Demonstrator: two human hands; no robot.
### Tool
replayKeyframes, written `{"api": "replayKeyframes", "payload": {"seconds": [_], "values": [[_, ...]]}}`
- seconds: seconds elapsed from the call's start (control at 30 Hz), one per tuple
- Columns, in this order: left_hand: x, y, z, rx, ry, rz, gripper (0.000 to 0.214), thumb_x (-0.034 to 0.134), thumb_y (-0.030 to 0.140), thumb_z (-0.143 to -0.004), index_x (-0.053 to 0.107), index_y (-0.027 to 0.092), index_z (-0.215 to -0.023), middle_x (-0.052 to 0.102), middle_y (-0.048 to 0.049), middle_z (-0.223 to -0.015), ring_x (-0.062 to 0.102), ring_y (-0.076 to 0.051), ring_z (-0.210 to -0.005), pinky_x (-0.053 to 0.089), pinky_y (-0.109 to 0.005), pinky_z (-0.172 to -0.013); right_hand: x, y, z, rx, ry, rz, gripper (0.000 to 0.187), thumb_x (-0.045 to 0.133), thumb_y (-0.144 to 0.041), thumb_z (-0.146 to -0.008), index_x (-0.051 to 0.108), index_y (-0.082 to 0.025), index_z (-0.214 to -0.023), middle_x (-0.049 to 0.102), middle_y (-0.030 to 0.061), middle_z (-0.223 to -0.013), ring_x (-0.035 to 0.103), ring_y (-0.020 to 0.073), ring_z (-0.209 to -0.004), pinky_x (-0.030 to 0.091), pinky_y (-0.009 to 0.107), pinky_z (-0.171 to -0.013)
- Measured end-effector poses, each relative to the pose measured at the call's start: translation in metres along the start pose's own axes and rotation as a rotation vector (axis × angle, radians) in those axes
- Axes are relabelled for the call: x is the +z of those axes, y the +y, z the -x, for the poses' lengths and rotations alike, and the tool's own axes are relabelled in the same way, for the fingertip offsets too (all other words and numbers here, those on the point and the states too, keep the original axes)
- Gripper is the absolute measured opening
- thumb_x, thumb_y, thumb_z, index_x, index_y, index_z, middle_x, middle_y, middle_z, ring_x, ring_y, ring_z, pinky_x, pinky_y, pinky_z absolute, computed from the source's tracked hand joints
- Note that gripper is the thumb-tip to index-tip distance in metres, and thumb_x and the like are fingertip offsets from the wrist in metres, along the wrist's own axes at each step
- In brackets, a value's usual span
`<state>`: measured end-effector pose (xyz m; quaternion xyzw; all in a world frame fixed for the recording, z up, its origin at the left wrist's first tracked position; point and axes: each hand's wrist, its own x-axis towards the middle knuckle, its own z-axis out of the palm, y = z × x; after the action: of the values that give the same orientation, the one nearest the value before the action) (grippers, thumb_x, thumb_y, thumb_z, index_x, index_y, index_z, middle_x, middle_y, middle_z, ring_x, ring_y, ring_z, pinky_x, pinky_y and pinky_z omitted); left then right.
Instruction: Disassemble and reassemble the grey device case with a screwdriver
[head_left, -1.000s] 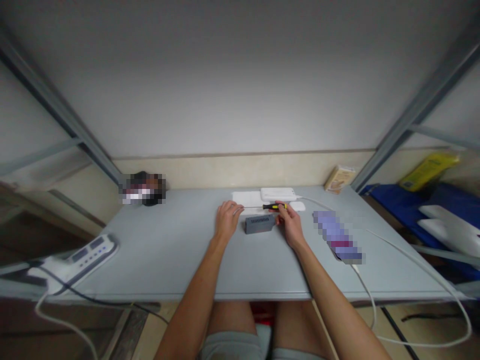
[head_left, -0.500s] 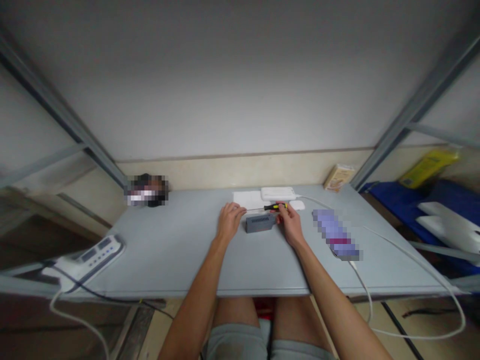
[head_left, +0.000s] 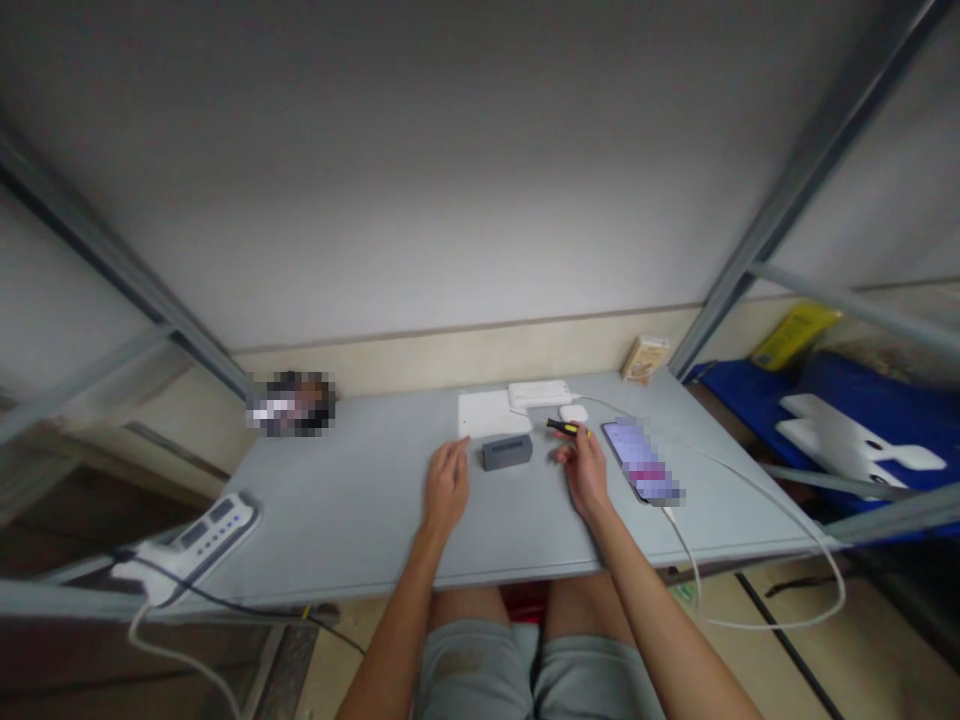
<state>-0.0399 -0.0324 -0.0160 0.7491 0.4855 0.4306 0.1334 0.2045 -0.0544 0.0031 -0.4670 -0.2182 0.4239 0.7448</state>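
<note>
From afar I see the right hand (head_left: 586,472) gripping the slim black-and-yellow screwdriver (head_left: 568,429) by its handle, likely so the shaft clears the slotted grey oblong box (head_left: 508,454) on the pale-grey counter (head_left: 337,500), the left hand (head_left: 447,482) beside it, fingers loosely extended, empty.

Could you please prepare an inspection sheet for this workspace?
Surface: grey tabletop.
Work items: slotted dark grey box; black-and-yellow screwdriver.
Clutter: flat white sheet; rectangular white slab; rounded white case; pixelated-screen phone; small tan carton.
Hands: right hand holds the screwdriver; left hand beside the box, nothing seen in it.
Cables: white cable at the phone; dark cable across white power strip.
Surroundings: pale wall; grey metal frame.
</note>
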Motion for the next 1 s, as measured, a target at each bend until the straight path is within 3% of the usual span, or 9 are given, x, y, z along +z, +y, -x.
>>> {"api": "replayKeyframes", "payload": {"seconds": [0.27,0.53,0.63,0.77,1.0], "values": [[-0.025,0.013,0.064,-0.124,-0.094,0.049,0.037,0.038,0.029,-0.103,0.067,0.026,-0.126,0.066,-0.0094,-0.121,0.061,-0.022,-0.118,0.052,-0.042,-0.105,-0.046,-0.019,0.058,0.110,0.078,-0.079,0.046,0.074,-0.059,-0.078,0.062,-0.025,-0.106,0.075,0.0050,-0.098,0.055,0.0115,-0.056,0.050,0.029,-0.055],[-0.036,0.011,0.081,-0.302,0.100,0.119,0.044,0.034,0.044,-0.104,0.071,0.022,-0.112,0.068,-0.0109,-0.110,0.066,-0.022,-0.107,0.056,-0.041,-0.097,-0.055,-0.028,0.079,0.118,0.106,0.040,0.051,0.071,-0.065,-0.078,0.061,-0.027,-0.111,0.076,0.0053,-0.100,0.058,0.0123,-0.055,0.051,0.030,-0.055],[-0.039,0.012,0.073,-0.257,0.051,0.129,0.038,0.039,0.043,-0.103,0.070,0.024,-0.112,0.068,-0.0098,-0.111,0.065,-0.023,-0.109,0.056,-0.041,-0.098,-0.051,-0.030,0.075,0.083,0.110,0.135,0.054,0.069,-0.066,-0.079,0.061,-0.026,-0.115,0.076,0.0057,-0.098,0.058,0.0123,-0.053,0.047,0.028,-0.053],[-0.038,0.021,0.043,-0.114,0.002,0.052,0.029,0.048,0.036,-0.101,0.067,0.024,-0.119,0.065,-0.0101,-0.118,0.061,-0.023,-0.117,0.052,-0.042,-0.103,-0.044,-0.036,0.064,0.016,0.103,0.247,0.055,0.068,-0.067,-0.079,0.063,-0.024,-0.112,0.075,0.0052,-0.090,0.057,0.0129,-0.052,0.043,0.028,-0.052],[-0.006,0.049,-0.009,0.080,-0.125,-0.130,0.032,0.053,0.030,-0.100,0.058,0.025,-0.131,0.060,-0.0098,-0.137,0.053,-0.025,-0.128,0.042,-0.046,-0.108,-0.029,-0.040,0.051,-0.067,0.037,0.309,0.057,0.066,-0.069,-0.079,0.063,-0.022,-0.112,0.071,0.0015,-0.080,0.056,0.0117,-0.051,0.042,0.027,-0.052]]}}
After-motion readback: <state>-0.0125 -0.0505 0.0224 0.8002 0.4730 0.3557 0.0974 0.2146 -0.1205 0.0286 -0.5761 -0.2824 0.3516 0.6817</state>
